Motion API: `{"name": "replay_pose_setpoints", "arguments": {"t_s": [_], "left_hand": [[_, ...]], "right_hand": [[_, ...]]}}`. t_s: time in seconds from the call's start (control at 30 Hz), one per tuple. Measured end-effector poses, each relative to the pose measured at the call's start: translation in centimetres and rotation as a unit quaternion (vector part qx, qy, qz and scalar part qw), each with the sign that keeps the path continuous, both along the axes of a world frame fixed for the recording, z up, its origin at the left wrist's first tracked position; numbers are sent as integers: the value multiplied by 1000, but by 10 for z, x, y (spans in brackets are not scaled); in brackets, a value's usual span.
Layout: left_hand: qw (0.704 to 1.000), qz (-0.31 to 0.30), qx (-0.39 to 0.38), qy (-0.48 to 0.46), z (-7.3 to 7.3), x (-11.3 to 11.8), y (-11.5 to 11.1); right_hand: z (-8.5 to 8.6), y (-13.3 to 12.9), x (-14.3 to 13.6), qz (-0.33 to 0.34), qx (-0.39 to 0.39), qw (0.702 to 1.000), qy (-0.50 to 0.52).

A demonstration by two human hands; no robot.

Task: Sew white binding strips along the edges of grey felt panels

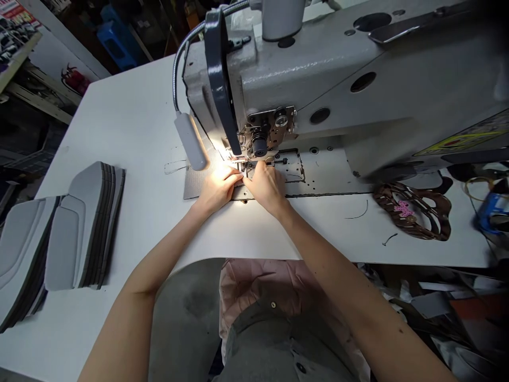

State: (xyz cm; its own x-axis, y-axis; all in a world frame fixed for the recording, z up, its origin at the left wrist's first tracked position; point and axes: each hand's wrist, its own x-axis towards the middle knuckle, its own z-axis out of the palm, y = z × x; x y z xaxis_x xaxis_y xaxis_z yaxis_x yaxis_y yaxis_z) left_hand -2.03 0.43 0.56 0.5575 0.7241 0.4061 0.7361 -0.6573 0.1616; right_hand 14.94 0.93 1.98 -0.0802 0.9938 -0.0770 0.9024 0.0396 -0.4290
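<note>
The white table [135,122] was the biggest thing. A big grey sewing machine [318,63] stood along its far side and reached out to the right. Two piles of grey padded pieces, the left pile [19,228] and the right pile [71,239], sat near the table's left edge, well apart from the hands. A brown hair clip [421,212] lay near the right end of the table's near edge.

The grey mesh cloth [196,183] lay flat under the needle end of the machine, back from the middle of the near edge. It looked thin, light and bendy, not slippery or easy to break. It might wrinkle if pushed, so its flat sides, away from the needle, seemed the best place to hold it.

The left hand [218,185] was on the cloth's right part, with its fingers bent and close together. The right hand [267,185] was just beside it, fingers bent down by the needle. The cloth stuck out to the left of both hands. I could not tell if either hand was pinching it.

A small lamp [190,140] hung over the cloth and shone there. A tiny dark thread [390,239] lay near the table's near edge, by the clip.
</note>
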Motion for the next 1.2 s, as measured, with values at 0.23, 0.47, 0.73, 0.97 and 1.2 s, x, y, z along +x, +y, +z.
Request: {"name": "replay_pose_setpoints", "arguments": {"t_s": [0.23,0.47,0.73,0.97,1.2], "left_hand": [[997,-21,72,31,-5,-10,-2],[1000,-9,29,-8,-12,-9,15],[999,10,29,-41,-17,-8,25],[998,-4,57,-28,-16,-9,28],[998,8,59,-27,-18,-9,24]], "right_hand": [[2,4,3,2,2,1000,-6],[4,-27,37,21,4,1000,15],[-8,-46,40,35,44,998,-29],[-10,-46,39,34,61,997,-36],[-8,-48,39,39,50,997,-35]]}}
